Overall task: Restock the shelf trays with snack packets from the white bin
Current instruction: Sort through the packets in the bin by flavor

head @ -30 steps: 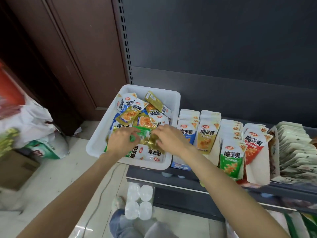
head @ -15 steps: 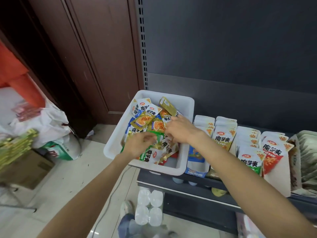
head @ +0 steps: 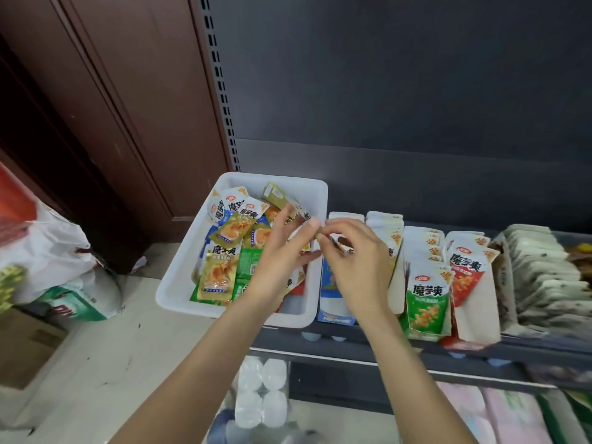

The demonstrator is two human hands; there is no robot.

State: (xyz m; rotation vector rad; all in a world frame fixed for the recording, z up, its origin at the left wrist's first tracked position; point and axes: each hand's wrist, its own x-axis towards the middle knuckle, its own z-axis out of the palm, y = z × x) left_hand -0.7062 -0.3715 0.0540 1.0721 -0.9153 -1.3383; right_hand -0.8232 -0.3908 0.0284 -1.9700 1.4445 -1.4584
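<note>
The white bin (head: pixel 179 293) stands on the left end of the shelf and holds several loose snack packets (head: pixel 219 274) in gold, green, blue and white. My left hand (head: pixel 278 261) hovers over the bin's right side with white packets pinched between thumb and fingers. My right hand (head: pixel 355 254) is beside it above the bin's right rim, fingers curled, pinching a small gold packet edge (head: pixel 320 233) where the two hands meet. Right of the bin stand the shelf trays: a blue-fronted one (head: pixel 336 296), then a green-packet row (head: pixel 426 299) and a red-packet row (head: pixel 464 277).
More pale packets (head: pixel 544 267) fill the far-right tray. The grey shelf edge (head: pixel 352 342) runs below the trays. Under it stands a pack of water bottles (head: pixel 259 392). A white sack (head: pixel 48 251) and a cardboard box (head: pixel 22 347) lie on the floor at left, by a brown door (head: pixel 128 107).
Both hands rose from the front of the bin's pile toward its right rim and came together. The green packet under my left hand now lies in the bin.
</note>
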